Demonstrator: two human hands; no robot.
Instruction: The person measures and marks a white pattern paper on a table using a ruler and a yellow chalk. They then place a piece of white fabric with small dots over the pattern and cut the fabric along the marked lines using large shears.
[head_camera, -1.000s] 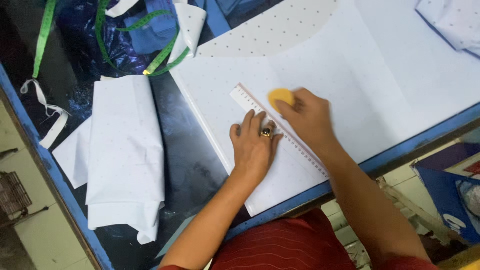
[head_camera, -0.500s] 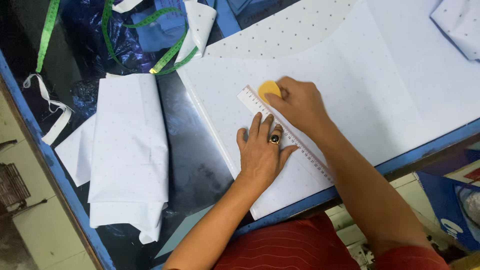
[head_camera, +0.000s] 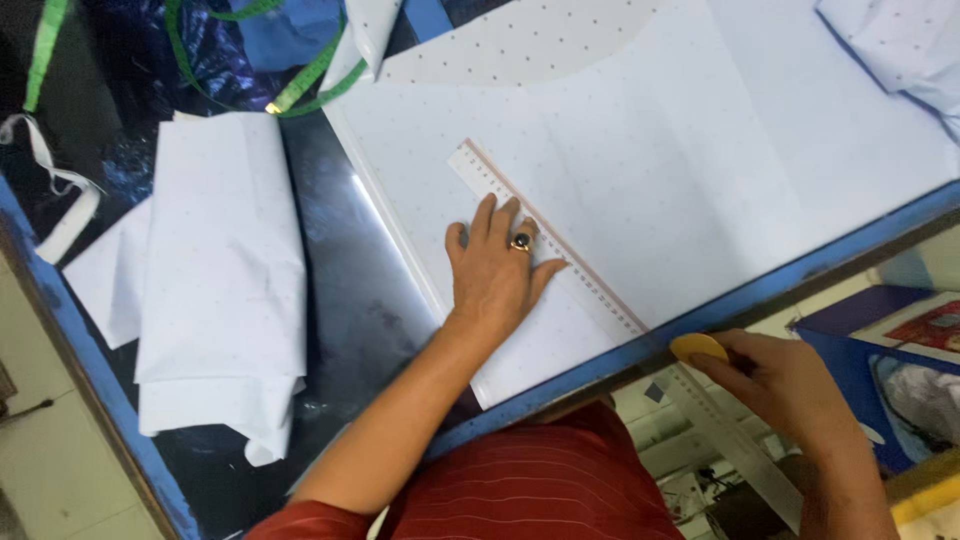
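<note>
Your left hand (head_camera: 497, 272) lies flat, fingers spread, pinning the stiff ruler (head_camera: 545, 238) mid-frame; right hand (head_camera: 790, 385), lower right, pinches brittle yellow chalk (head_camera: 697, 347).

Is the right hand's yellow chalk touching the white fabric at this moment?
No: the right hand holds the yellow chalk off the table's blue edge, clear of the white fabric.

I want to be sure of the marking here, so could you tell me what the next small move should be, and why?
Probably bring the right hand, which holds the yellow chalk off the table edge, back to the ruler. The left hand presses the ruler flat on the white dotted fabric, so its edge looks ready for tracing.
</note>
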